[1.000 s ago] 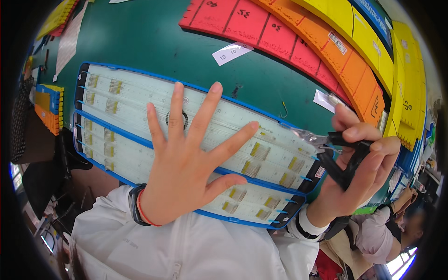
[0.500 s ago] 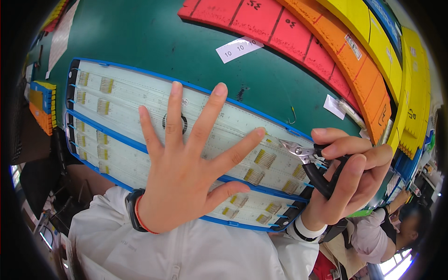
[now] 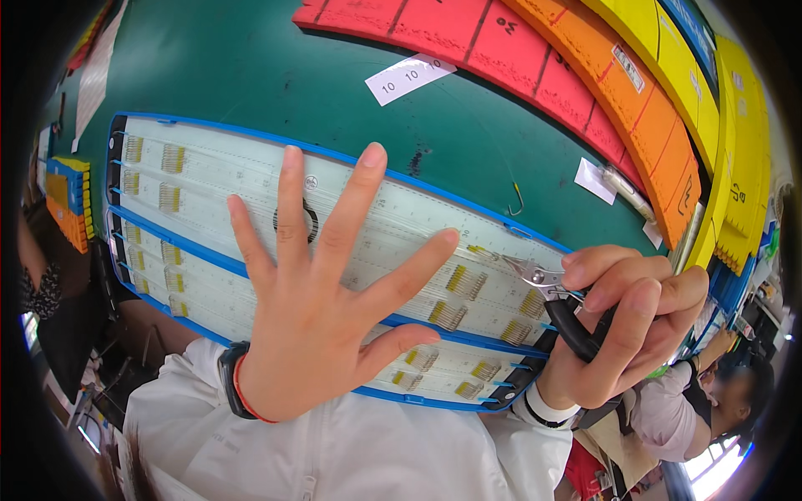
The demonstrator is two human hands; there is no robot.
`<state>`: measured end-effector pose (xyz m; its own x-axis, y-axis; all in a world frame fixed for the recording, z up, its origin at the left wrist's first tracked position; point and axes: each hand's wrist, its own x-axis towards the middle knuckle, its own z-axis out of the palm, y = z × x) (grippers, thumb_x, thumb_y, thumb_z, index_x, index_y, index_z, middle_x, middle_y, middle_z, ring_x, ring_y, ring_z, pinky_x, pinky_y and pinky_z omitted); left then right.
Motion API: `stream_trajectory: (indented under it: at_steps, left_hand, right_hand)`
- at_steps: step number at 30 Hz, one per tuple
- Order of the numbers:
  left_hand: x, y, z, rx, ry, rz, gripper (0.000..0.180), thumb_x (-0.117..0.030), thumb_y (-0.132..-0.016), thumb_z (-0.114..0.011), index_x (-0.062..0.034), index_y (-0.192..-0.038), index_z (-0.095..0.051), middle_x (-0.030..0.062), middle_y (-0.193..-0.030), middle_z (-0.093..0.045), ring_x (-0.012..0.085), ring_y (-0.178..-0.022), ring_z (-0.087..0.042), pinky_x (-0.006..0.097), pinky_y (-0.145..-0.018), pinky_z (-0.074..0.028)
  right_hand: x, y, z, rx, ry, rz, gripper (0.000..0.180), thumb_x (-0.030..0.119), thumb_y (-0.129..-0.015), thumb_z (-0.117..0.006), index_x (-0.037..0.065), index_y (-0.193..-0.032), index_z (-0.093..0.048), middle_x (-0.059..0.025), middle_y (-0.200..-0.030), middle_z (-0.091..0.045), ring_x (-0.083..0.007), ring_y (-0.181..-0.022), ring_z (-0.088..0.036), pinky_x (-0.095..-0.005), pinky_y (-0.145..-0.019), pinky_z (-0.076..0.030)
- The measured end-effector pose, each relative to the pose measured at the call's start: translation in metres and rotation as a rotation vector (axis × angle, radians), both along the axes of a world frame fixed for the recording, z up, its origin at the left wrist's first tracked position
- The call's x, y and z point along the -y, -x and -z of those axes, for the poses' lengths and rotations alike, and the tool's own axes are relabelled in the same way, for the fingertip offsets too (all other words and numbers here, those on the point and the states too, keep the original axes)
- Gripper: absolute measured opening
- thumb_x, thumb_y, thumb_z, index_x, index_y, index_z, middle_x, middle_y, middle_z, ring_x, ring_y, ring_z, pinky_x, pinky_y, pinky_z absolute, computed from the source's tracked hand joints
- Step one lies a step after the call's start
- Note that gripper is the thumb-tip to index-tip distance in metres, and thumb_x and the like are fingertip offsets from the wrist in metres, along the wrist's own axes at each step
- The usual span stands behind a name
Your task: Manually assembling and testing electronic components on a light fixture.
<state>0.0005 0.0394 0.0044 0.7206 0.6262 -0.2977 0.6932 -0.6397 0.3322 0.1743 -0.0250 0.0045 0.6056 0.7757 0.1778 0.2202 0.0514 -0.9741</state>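
Note:
A long blue-framed rig case lies open across the table, with clear lines and several rows of yellow-topped fishing hooks on its white panels. My left hand is spread flat over the case's middle, fingers apart, with nothing in it. Its index fingertip lies beside a yellow-marked piece of line. My right hand grips small cutting pliers by their black handles. Their metal jaws point left, just right of that line, over the case. Behind the left hand's fingers, a black ring is partly hidden.
A single hook lies on the green table beyond the case. Past it are a white paper strip, a red foam board, an orange one and yellow boards. A person sits at right.
The view has shifted slightly, so the case and table items appear a little further left. My left hand stays spread on the case, and my right hand still holds the pliers.

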Motion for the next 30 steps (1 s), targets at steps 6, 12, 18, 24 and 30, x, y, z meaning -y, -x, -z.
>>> stream_trajectory:
  at_steps: [6,12,18,24,30]
  left_hand:
    - [0.0004,-0.0001,0.0001,-0.011,-0.006,0.003,0.059,-0.061,-0.074,-0.058,-0.0329,-0.125,-0.058,0.0216,-0.15,-0.019,0.0528,-0.135,-0.01,0.075,-0.096,-0.006]
    - [0.0008,-0.001,0.0018,-0.006,-0.013,0.0,0.057,-0.062,-0.075,-0.057,-0.0332,-0.124,-0.059,0.0207,-0.15,-0.019,0.0526,-0.135,-0.01,0.075,-0.096,-0.007]
    - [0.0029,0.0,0.0031,0.013,-0.041,0.004,0.057,-0.063,-0.076,-0.055,-0.0334,-0.124,-0.059,0.0205,-0.15,-0.02,0.0524,-0.135,-0.011,0.075,-0.096,-0.006]
    - [0.0027,-0.0005,0.0032,0.011,-0.04,0.003,0.057,-0.063,-0.076,-0.054,-0.0335,-0.125,-0.059,0.0204,-0.15,-0.019,0.0521,-0.135,-0.011,0.074,-0.097,-0.006]
    - [0.0032,-0.0015,0.0027,-0.004,-0.041,0.007,0.059,-0.064,-0.075,-0.055,-0.0333,-0.126,-0.058,0.0209,-0.15,-0.019,0.0523,-0.135,-0.011,0.073,-0.098,-0.006]
  right_hand:
    - [0.0009,-0.0002,0.0026,0.005,-0.02,0.013,0.012,0.01,-0.094,-0.039,0.005,-0.086,-0.033,-0.0087,-0.063,-0.045,-0.0212,-0.06,-0.054,-0.0356,-0.062,-0.049]
    - [0.0025,-0.0011,0.0055,0.007,-0.052,0.011,0.013,0.011,-0.095,-0.04,0.006,-0.084,-0.033,-0.0087,-0.063,-0.044,-0.0213,-0.06,-0.054,-0.0356,-0.062,-0.049]
    - [0.0033,-0.0015,0.0046,-0.018,-0.047,0.008,0.014,0.011,-0.094,-0.041,0.006,-0.084,-0.033,-0.0088,-0.063,-0.044,-0.0218,-0.06,-0.055,-0.0351,-0.062,-0.049]
    - [0.003,-0.0037,0.0051,-0.047,-0.039,-0.006,0.014,0.012,-0.094,-0.042,0.005,-0.085,-0.033,-0.0091,-0.063,-0.045,-0.0236,-0.062,-0.057,-0.0349,-0.063,-0.049]
    - [0.0036,-0.0065,0.0057,-0.067,-0.044,-0.025,0.015,0.011,-0.094,-0.043,0.006,-0.085,-0.033,-0.0093,-0.064,-0.046,-0.0244,-0.062,-0.057,-0.0347,-0.064,-0.049]
